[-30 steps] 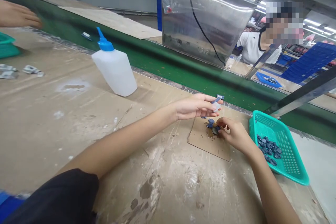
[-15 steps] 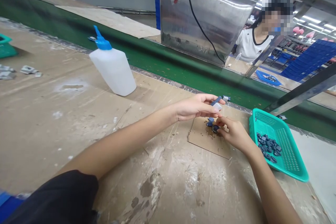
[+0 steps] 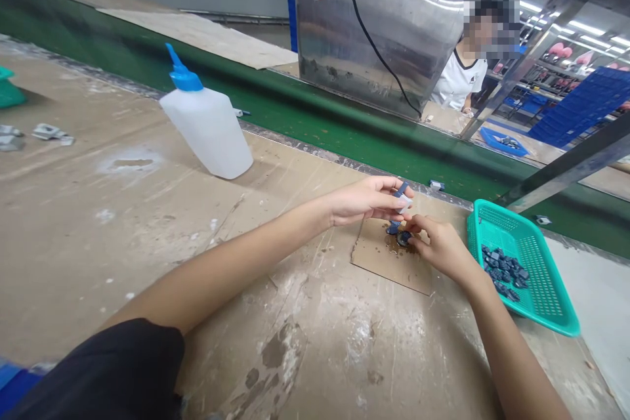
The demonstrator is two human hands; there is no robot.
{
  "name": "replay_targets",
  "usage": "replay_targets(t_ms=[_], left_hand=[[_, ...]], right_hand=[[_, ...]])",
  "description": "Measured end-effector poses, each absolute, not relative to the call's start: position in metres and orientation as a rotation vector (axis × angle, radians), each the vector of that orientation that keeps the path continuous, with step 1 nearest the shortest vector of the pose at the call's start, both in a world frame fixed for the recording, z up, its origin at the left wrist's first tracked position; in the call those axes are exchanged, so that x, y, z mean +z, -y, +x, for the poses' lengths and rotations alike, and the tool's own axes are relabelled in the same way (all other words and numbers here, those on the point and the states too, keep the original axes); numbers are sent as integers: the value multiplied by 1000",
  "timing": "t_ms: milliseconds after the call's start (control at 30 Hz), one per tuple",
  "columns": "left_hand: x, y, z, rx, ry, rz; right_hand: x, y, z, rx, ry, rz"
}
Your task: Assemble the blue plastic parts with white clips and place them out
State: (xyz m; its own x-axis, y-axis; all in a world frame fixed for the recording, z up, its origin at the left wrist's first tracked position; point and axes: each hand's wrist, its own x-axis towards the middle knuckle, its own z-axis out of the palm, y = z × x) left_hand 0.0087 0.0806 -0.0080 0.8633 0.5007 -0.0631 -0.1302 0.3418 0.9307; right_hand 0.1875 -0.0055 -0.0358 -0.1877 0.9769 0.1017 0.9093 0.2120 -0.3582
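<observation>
My left hand (image 3: pixel 371 200) holds a small white part with a dark blue strip (image 3: pixel 404 202) between thumb and fingers, raised over a square of cardboard (image 3: pixel 388 269). On that cardboard is a small round black dish (image 3: pixel 404 238), with wet-looking spots around it. The bent fingers of my right hand (image 3: pixel 438 243) are at the dish's right rim, thumb against it, close below the left fingertips. Small blue pieces (image 3: pixel 392 228) lie just behind the dish, partly hidden by my left hand.
A green basket (image 3: pixel 551 275) with several dark blue pieces stands right. A white squeeze bottle (image 3: pixel 209 131) with blue nozzle stands left. Grey-white parts (image 3: pixel 52 132) lie far left. Behind the bench edge runs a green conveyor belt (image 3: pixel 315 125) carrying small parts; a person (image 3: pixel 457 82) sits beyond.
Small parts on the green belt have shifted right. My left hand has turned the white and blue part slightly; my right hand stays at the dish. The person beyond has moved left.
</observation>
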Motion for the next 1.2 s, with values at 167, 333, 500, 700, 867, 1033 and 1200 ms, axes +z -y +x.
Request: replay_targets(t_ms=[167,333,500,700,867,1033,1200], left_hand=[[-14,-84,11,441,-463,1354],[-16,-82,15,350,-466,1451],[-15,-75,15,313,-462,1513],[-15,-75,14,308,-431,1530],[-14,-74,14,311,-465,1537],[-20,-73,19,399,-472,1399],[-27,-70,23,408,-456,1193]], right_hand=[[-19,12,196,428,1863,-1574],[-6,19,194,691,1409,-1259],[-8,18,181,792,1395,-1250],[-12,16,177,762,1379,-1293],[-15,16,173,730,1388,-1293],[-18,18,171,589,1481,-1290],[-21,18,172,203,1876,-1451]])
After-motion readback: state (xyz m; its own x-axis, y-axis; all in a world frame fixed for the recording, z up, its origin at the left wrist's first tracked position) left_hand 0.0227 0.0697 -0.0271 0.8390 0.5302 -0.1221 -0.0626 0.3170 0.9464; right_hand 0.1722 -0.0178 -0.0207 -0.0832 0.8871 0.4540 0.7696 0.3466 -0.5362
